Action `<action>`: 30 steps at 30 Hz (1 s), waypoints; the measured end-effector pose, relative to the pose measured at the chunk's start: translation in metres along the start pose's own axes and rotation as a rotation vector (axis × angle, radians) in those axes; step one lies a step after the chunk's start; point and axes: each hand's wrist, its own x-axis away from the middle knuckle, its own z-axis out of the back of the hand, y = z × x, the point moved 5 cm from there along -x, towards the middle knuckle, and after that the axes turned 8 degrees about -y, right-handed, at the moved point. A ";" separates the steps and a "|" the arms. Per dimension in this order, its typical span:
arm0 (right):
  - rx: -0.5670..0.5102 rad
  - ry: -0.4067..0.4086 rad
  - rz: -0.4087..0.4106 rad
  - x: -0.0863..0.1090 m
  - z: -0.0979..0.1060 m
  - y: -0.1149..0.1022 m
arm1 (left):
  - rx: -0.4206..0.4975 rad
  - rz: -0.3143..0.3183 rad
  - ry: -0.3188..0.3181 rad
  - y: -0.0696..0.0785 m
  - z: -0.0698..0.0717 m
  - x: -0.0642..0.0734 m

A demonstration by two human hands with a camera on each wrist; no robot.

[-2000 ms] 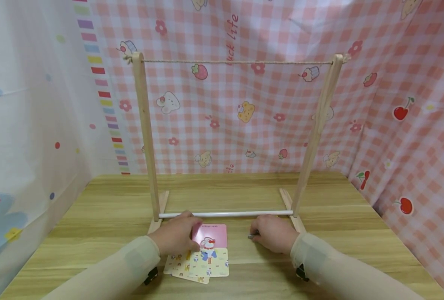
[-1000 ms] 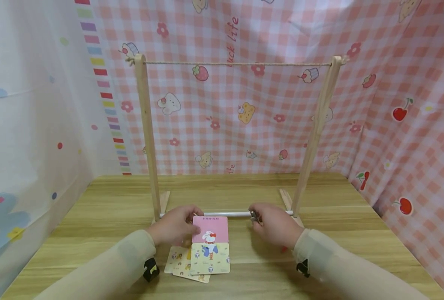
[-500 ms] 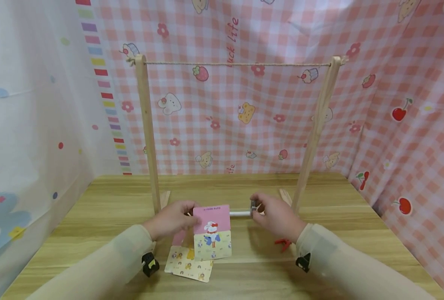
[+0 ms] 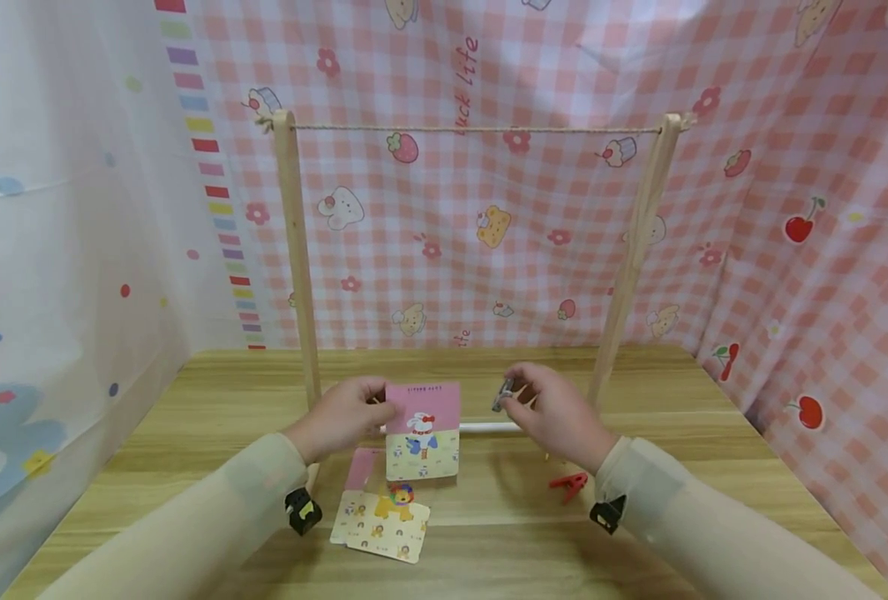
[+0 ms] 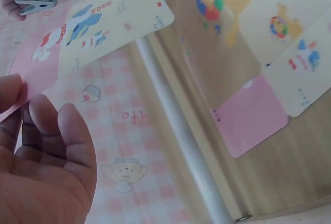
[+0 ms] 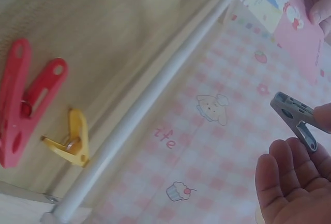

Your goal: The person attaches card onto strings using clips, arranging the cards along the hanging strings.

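My left hand (image 4: 345,417) pinches a pink-and-cream card (image 4: 423,442) with a rabbit on it by its left edge, holding it up off the table. Between thumb and fingers of my right hand (image 4: 560,417) is a grey clothespin (image 6: 295,115), to the right of the card and apart from it. Below the raised card, another card with a lion (image 4: 391,529) lies on the table, overlapping one more. A red clothespin (image 4: 568,485) rests on the table under my right hand, and a yellow clothespin (image 6: 72,141) beside it shows in the right wrist view.
A wooden stand rises behind my hands, with a left post (image 4: 294,250), a right post (image 4: 639,242) and a thin rope (image 4: 474,128) strung between their tops. A white rod (image 4: 489,427) joins the posts low down. Patterned cloth (image 4: 489,275) hangs around the table (image 4: 189,433).
The rabbit card has risen off the lion card in my left hand. My right hand has lifted the grey clothespin, uncovering the red one on the table.
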 end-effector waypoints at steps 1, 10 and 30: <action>-0.013 0.001 -0.004 -0.001 0.001 -0.001 | 0.005 -0.001 0.007 0.001 0.001 -0.001; -0.082 0.030 -0.014 -0.008 0.011 -0.008 | 0.010 -0.019 0.105 0.010 0.016 -0.007; -0.150 0.115 0.066 -0.026 0.035 -0.038 | -0.021 -0.071 0.246 0.044 0.050 -0.011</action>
